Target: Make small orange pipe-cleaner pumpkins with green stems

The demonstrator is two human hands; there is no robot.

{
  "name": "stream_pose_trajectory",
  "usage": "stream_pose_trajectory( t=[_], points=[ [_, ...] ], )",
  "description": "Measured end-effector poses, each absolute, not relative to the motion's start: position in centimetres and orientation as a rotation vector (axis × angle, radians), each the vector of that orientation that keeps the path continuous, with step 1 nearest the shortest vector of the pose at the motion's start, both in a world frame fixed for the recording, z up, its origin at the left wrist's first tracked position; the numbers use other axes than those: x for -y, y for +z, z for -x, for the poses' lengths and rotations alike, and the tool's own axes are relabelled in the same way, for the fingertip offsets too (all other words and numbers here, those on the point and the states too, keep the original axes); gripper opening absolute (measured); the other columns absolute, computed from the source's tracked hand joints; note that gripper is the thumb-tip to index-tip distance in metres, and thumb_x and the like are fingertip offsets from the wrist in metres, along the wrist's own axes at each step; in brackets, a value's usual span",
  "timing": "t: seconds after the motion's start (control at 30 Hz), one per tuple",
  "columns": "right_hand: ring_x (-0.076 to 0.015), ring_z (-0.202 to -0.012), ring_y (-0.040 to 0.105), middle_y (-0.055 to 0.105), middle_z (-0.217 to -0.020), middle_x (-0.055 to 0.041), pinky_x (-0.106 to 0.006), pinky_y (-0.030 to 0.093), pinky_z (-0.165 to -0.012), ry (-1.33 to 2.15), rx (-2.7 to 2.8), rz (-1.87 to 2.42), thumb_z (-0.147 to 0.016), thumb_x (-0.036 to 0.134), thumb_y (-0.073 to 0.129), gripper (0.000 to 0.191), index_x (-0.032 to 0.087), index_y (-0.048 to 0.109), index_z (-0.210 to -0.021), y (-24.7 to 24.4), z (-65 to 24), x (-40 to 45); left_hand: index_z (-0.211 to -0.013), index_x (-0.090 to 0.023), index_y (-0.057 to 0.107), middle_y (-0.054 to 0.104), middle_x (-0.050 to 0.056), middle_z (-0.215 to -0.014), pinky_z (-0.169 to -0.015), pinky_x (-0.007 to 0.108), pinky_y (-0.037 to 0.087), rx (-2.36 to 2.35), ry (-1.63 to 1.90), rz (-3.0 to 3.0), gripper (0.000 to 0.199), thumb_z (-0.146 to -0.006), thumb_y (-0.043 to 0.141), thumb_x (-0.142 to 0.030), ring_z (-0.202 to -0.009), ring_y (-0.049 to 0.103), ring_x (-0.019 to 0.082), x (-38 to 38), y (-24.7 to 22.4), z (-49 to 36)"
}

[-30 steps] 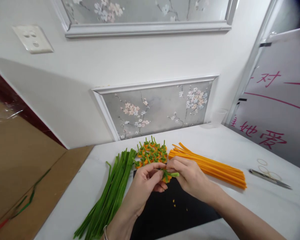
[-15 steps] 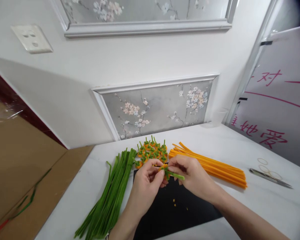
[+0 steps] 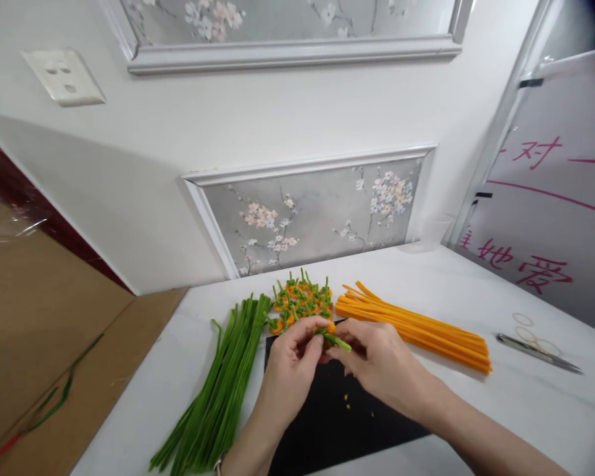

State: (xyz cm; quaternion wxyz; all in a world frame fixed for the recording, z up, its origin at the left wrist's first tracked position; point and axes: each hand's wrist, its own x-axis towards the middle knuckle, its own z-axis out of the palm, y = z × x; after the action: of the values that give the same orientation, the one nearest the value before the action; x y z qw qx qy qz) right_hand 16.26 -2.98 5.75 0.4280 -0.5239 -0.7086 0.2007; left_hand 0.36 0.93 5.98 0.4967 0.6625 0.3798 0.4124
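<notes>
My left hand (image 3: 295,363) pinches a small orange-and-green pipe cleaner piece (image 3: 338,342) between thumb and fingers. Its green stem sticks out to the right, and some orange shows above the fingertips. Curled against the piece's right side, my right hand (image 3: 384,367) has its fingertips partly hidden behind it. Both hands are above a black mat (image 3: 337,430). Just behind them stand several small orange pieces with green tops (image 3: 302,297). A bundle of green pipe cleaners (image 3: 223,383) lies left of my left hand, and a bundle of orange pipe cleaners (image 3: 416,324) lies beyond my right.
Scissors (image 3: 540,354) lie on the white table (image 3: 515,410) at the right. A clear cup (image 3: 434,231) stands by the wall. Tiny orange scraps (image 3: 347,402) dot the mat. Brown cardboard (image 3: 104,377) borders the table's left side.
The green stem has swung and now reaches less far to the right. My right thumb and fingers have shifted from the stem's end closer in to the piece.
</notes>
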Motion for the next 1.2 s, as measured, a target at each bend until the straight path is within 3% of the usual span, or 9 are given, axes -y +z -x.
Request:
stream_pose_trajectory(
  t=[0.13,0.47,0.77,1.0,1.2],
  points=[
    [-0.0195,-0.066,0.066,0.068,-0.076,-0.0054,-0.029,0.049,-0.060,0.177,1.810,1.347,-0.088,0.014,0.050,0.012,0.017,0.062,-0.085,4.8,-15.6,2.9,-0.095,-0.020,0.061,0.065,0.000,-0.081,-0.073,0.028,0.057,-0.867,0.983,-1.619,0.012,-0.085,0.056,-0.024,-0.073,0.064,0.014,-0.8,5.9,-0.4],
    [-0.0154,-0.052,0.059,0.061,-0.066,-0.0016,-0.026,0.037,-0.048,-0.254,1.901,1.394,-0.092,0.016,0.046,0.019,0.018,0.054,-0.075,4.5,-15.8,2.7,-0.086,-0.019,0.058,0.062,0.001,-0.077,-0.065,0.026,0.055,-0.985,0.997,-1.817,0.010,-0.087,0.054,-0.028,-0.068,0.062,0.015,-1.1,5.6,-0.6],
    [-0.0151,-0.055,0.054,0.056,-0.064,-0.0019,-0.028,0.030,-0.050,-0.591,1.950,1.302,-0.093,0.009,0.040,0.026,0.018,0.051,-0.071,3.9,-15.7,2.4,-0.086,-0.018,0.059,0.066,0.003,-0.079,-0.068,0.026,0.052,-1.046,1.025,-1.983,0.007,-0.086,0.053,-0.022,-0.072,0.064,0.016,-0.9,5.3,-0.5],
    [-0.0118,-0.053,0.051,0.056,-0.063,0.0000,-0.025,0.038,-0.053,-0.253,1.697,1.218,-0.091,0.015,0.043,0.020,0.019,0.053,-0.074,3.3,-15.2,2.1,-0.081,-0.018,0.058,0.063,0.001,-0.074,-0.065,0.023,0.050,-0.984,1.051,-1.960,0.007,-0.086,0.054,-0.019,-0.068,0.062,0.014,-0.1,5.6,-0.8],
    [-0.0115,-0.052,0.045,0.050,-0.058,0.0023,-0.024,0.038,-0.050,0.519,1.347,1.179,-0.087,0.031,0.052,0.024,0.019,0.052,-0.066,4.3,-14.9,2.3,-0.079,-0.018,0.060,0.064,0.000,-0.074,-0.066,0.022,0.051,-0.940,1.145,-1.905,0.007,-0.083,0.055,-0.016,-0.069,0.064,0.013,0.0,5.8,-1.0]
  ],
)
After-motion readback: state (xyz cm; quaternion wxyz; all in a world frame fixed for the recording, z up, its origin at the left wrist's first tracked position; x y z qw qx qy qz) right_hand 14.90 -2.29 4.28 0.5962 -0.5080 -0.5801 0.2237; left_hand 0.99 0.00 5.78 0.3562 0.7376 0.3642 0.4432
